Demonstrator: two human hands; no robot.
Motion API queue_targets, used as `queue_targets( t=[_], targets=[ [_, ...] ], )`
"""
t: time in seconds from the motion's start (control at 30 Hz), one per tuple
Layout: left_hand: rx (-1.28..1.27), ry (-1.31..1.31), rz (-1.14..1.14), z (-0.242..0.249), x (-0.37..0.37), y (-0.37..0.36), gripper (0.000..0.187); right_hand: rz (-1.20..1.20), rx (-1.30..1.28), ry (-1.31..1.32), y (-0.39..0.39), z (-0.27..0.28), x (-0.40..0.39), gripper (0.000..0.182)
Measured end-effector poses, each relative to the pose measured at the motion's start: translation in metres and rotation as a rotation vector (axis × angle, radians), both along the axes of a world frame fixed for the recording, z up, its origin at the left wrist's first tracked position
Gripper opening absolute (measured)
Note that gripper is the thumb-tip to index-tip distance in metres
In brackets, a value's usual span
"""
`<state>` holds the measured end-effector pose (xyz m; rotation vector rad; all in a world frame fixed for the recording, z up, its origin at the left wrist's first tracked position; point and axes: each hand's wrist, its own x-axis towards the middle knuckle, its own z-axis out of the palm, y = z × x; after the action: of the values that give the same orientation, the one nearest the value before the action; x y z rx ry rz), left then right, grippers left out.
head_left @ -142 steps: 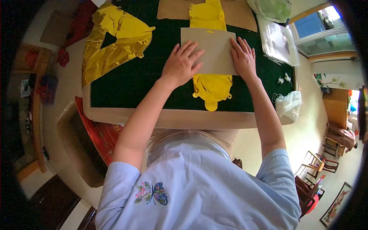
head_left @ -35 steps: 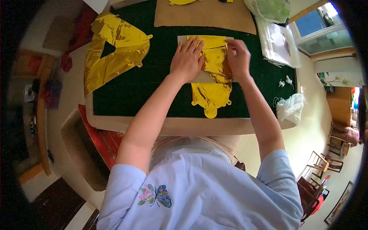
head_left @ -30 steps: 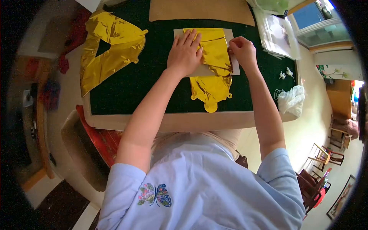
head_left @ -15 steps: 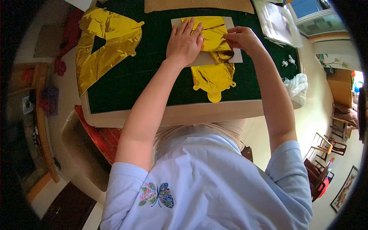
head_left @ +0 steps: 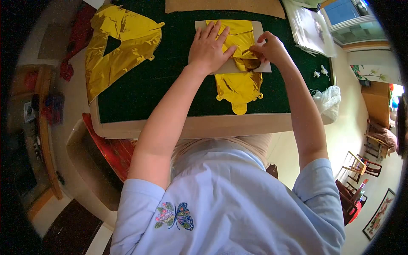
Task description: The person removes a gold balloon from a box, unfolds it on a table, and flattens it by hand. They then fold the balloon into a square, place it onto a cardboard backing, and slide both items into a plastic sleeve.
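Note:
A gold foil balloon (head_left: 239,87) lies over a pale flat card (head_left: 228,67) on the green table. Its upper part is folded on the card, while its tabbed end hangs out past the card's near edge. My left hand (head_left: 209,49) rests flat on the foil and the card's left side, fingers apart. At the right edge of the fold, my right hand (head_left: 273,49) pinches the foil between thumb and fingers; the fingertips are partly hidden. A second gold foil balloon (head_left: 127,32), with a triangular opening, lies flat to the left.
Brown cardboard (head_left: 225,6) lies along the table's far side. Clear plastic sheets or bags (head_left: 312,32) sit at the far right. Small white tied bits (head_left: 321,72) and a bundle of white string (head_left: 329,102) are near the right edge. The table's padded edge (head_left: 195,126) faces me.
My right hand has shifted slightly down along the foil's edge, its fingers more bent. My left thumb has spread out further over the foil. The whole view has shifted slightly.

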<state>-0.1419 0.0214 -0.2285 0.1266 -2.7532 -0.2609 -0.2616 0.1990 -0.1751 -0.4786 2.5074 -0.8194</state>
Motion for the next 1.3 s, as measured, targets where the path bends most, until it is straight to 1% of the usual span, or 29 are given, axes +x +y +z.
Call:
queue_targets(
  t=[0.07,0.17,0.27,0.4,0.5,0.6,0.7,0.8,0.9,1.0,1.03,1.07,1.1,1.13,1.17,1.2,1.23,1.27,1.3],
  targets=[
    [-0.012,-0.015,0.000,0.001,0.000,0.000,0.070,0.045,0.034,0.011,0.007,0.000,0.001,0.043],
    [-0.015,-0.010,-0.003,0.002,0.001,0.000,0.075,0.116,0.099,0.148,0.016,-0.005,0.005,0.047],
    [-0.001,-0.027,-0.010,0.004,0.001,0.001,0.077,0.124,0.120,0.106,0.025,0.000,0.013,0.053],
    [0.009,-0.041,-0.020,0.006,0.002,0.001,0.078,0.154,0.157,0.141,0.036,0.012,0.029,0.053],
    [0.004,-0.055,-0.025,0.010,0.002,0.001,0.079,0.203,0.132,0.144,0.043,0.014,0.032,0.049],
    [-0.005,-0.052,-0.029,0.009,0.001,0.001,0.079,0.000,0.043,0.083,0.048,-0.006,0.014,0.045],
    [-0.002,-0.048,-0.025,0.009,0.001,0.002,0.079,-0.065,0.105,0.346,0.040,-0.010,0.011,0.036],
    [-0.003,-0.076,-0.024,0.012,0.002,0.002,0.080,-0.004,0.135,0.266,0.034,-0.015,-0.004,0.030],
    [0.007,-0.094,-0.017,0.013,0.002,0.002,0.080,-0.008,0.070,0.085,0.039,-0.014,-0.015,0.023],
    [0.025,-0.093,-0.013,0.010,0.002,0.001,0.081,0.016,0.007,0.165,0.065,-0.035,-0.034,0.019],
    [0.025,-0.099,-0.011,0.010,0.002,0.001,0.081,-0.055,-0.021,0.154,0.077,-0.027,-0.034,0.021],
    [0.028,-0.105,-0.010,0.011,0.003,0.002,0.081,-0.041,-0.029,0.205,0.097,-0.033,-0.045,0.020],
    [0.029,-0.111,-0.009,0.011,0.003,0.002,0.081,-0.089,-0.037,0.148,0.115,-0.021,-0.045,0.019],
    [0.030,-0.115,-0.009,0.011,0.003,0.002,0.081,-0.106,-0.160,0.030,0.143,-0.024,-0.054,0.017],
    [0.032,-0.119,-0.008,0.011,0.003,0.002,0.081,-0.268,-0.132,-0.057,0.147,0.011,-0.035,0.017],
    [0.026,-0.116,-0.006,0.011,0.002,0.003,0.081,-0.343,-0.198,-0.063,0.158,0.025,-0.021,0.014],
    [0.020,-0.114,-0.004,0.011,0.002,0.003,0.081,-0.284,-0.213,-0.090,0.195,0.011,-0.037,0.013],
    [0.014,-0.113,0.000,0.010,0.002,0.003,0.081,-0.338,-0.351,-0.160,0.216,0.017,-0.030,0.011],
    [0.014,-0.108,-0.002,0.009,0.003,0.003,0.081,-0.416,-0.425,-0.188,0.221,0.031,-0.017,0.010]
  ],
)
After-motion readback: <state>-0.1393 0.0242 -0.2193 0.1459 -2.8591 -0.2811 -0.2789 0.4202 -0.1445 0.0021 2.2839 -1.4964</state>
